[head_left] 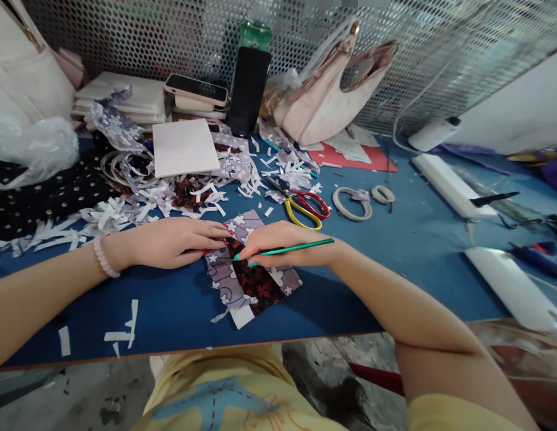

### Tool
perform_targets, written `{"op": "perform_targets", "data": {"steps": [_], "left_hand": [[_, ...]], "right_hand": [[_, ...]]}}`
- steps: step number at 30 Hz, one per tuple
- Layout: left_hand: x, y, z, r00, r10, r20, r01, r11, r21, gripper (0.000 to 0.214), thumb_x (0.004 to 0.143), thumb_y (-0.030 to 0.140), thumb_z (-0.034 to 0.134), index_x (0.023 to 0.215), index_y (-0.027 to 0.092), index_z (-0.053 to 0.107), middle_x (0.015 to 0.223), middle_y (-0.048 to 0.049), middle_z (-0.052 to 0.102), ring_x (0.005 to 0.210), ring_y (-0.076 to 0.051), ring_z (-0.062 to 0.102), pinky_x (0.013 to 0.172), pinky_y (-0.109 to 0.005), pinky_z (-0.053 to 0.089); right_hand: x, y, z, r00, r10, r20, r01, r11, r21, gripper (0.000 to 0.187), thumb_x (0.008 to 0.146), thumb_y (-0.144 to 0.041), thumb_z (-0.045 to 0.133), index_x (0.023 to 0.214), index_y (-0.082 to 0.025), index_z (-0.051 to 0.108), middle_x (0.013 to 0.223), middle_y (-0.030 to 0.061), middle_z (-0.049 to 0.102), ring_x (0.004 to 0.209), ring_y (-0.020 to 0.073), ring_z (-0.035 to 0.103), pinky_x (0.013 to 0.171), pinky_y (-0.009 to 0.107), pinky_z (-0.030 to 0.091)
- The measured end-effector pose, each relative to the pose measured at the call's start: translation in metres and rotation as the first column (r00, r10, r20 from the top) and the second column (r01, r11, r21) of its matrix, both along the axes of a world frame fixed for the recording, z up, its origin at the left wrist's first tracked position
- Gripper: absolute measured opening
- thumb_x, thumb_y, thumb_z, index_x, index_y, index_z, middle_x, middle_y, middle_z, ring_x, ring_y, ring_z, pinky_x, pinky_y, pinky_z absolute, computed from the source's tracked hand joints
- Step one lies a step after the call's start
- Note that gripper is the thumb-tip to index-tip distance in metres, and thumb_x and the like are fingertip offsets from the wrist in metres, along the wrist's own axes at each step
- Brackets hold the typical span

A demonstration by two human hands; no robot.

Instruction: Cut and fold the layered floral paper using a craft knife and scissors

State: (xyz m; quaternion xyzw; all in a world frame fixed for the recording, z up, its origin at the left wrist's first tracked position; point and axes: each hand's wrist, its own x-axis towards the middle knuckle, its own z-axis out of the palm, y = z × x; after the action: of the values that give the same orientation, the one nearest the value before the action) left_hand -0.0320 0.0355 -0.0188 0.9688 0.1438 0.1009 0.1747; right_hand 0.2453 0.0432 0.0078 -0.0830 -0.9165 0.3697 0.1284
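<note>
A lilac fabric piece (225, 286) with white flowers lies on the blue tabletop, with a dark, red-flowered strip (261, 288) across its middle. A white corner (242, 317), perhaps backing paper, shows at the bottom edge. My left hand (173, 242) rests flat, fingers stretched out, with its fingertips on the fabric's upper left. In my right hand (278, 244) is a thin green pen-like tool (300, 246), pinched between thumb and fingers. Its tip points left and meets the fabric near the dark strip's left edge; whether it marks or cuts, I cannot tell.
Scissors (305, 209) with red and yellow handles lie beyond my right hand. Tape rolls (353, 203) sit to their right. Cut scraps (112, 212) and a white square (185, 148) spread behind my left hand. A phone (249, 91) and handbag (323, 102) stand at the back.
</note>
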Motion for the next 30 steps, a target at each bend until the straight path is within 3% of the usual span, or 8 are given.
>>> {"op": "perform_targets", "data": {"steps": [7, 13, 19, 23, 30], "left_hand": [[-0.001, 0.003, 0.001, 1.000, -0.025, -0.012, 0.025, 0.999, -0.022, 0.040, 0.100, 0.015, 0.043, 0.135, 0.011, 0.062, 0.149, -0.0146, 0.053, 0.138, -0.025, 0.050, 0.115, -0.035, 0.042], [0.001, 0.002, 0.003, 0.999, -0.009, -0.034, 0.007, 0.999, -0.048, 0.040, 0.100, 0.014, 0.042, 0.133, 0.010, 0.063, 0.149, -0.0142, 0.053, 0.138, -0.025, 0.050, 0.116, -0.035, 0.040], [0.000, 0.000, 0.002, 0.998, 0.018, -0.054, -0.020, 0.998, -0.054, 0.041, 0.099, 0.014, 0.044, 0.135, 0.016, 0.062, 0.150, -0.0108, 0.052, 0.140, -0.023, 0.049, 0.117, -0.034, 0.039], [0.000, 0.000, 0.001, 0.999, 0.014, -0.047, -0.016, 0.998, -0.057, 0.041, 0.099, 0.014, 0.044, 0.135, 0.017, 0.062, 0.150, -0.0104, 0.052, 0.140, -0.023, 0.049, 0.117, -0.035, 0.038], [0.000, 0.002, -0.001, 0.999, -0.009, -0.031, 0.007, 0.999, -0.049, 0.041, 0.099, 0.013, 0.044, 0.135, 0.017, 0.062, 0.151, -0.0106, 0.051, 0.140, -0.023, 0.048, 0.117, -0.034, 0.039]], "right_hand": [[0.006, 0.004, 0.016, 0.993, 0.043, 0.106, -0.046, 0.999, 0.025, 0.034, 0.105, -0.035, 0.044, 0.107, -0.014, 0.071, 0.098, 0.0096, 0.076, 0.092, 0.0150, 0.070, 0.083, 0.025, 0.051], [0.009, 0.003, 0.022, 0.992, 0.071, 0.106, -0.076, 0.996, 0.047, 0.038, 0.106, -0.035, 0.042, 0.108, -0.010, 0.071, 0.096, 0.0121, 0.076, 0.091, 0.0154, 0.070, 0.082, 0.024, 0.051], [0.019, 0.002, 0.020, 0.996, 0.003, 0.092, -0.008, 0.999, 0.050, 0.034, 0.104, -0.035, 0.046, 0.106, -0.013, 0.072, 0.096, 0.0101, 0.077, 0.090, 0.0149, 0.071, 0.083, 0.024, 0.051], [0.023, -0.001, 0.016, 0.998, -0.066, 0.017, 0.066, 0.997, -0.031, 0.032, 0.103, -0.037, 0.050, 0.105, -0.013, 0.071, 0.098, 0.0100, 0.077, 0.090, 0.0142, 0.071, 0.080, 0.021, 0.052], [0.001, -0.003, 0.002, 1.000, 0.021, -0.015, -0.022, 0.998, -0.062, 0.027, 0.102, -0.030, 0.053, 0.109, -0.010, 0.070, 0.104, 0.0124, 0.076, 0.097, 0.0150, 0.071, 0.086, 0.023, 0.052]]}}
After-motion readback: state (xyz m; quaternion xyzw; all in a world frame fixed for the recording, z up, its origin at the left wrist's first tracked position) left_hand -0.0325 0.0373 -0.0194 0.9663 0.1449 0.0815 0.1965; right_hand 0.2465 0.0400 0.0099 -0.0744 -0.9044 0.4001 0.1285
